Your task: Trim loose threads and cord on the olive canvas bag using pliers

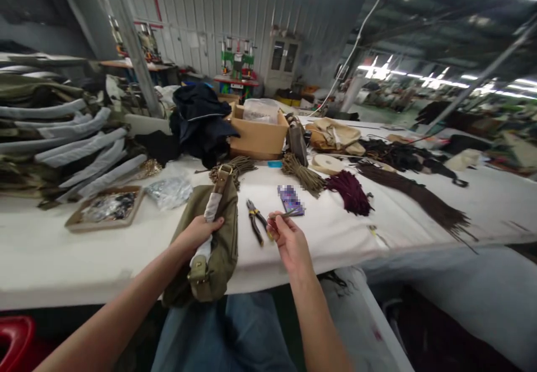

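The olive canvas bag (212, 238) lies at the near edge of the white worktable (50, 249), its lower end drooping over the edge toward the person's lap. The left hand (200, 231) has its fingers curled around the paper-wrapped strap (208, 218) and the bag's upper edge, holding it steady. The right hand (287, 238) pinches a short olive cord piece (285, 214) between thumb and fingertips, just right of the pliers (257, 222) lying on the table. This looks like the fitting stage, where a cord pull is about to be joined to the bag; bringing the cord across to the hardware would call for fine aim with the bag kept steady. The cord's far end is too thin to read, a small item beside it is blurred out, and the bag's buckle (198, 276) is only partly visible.
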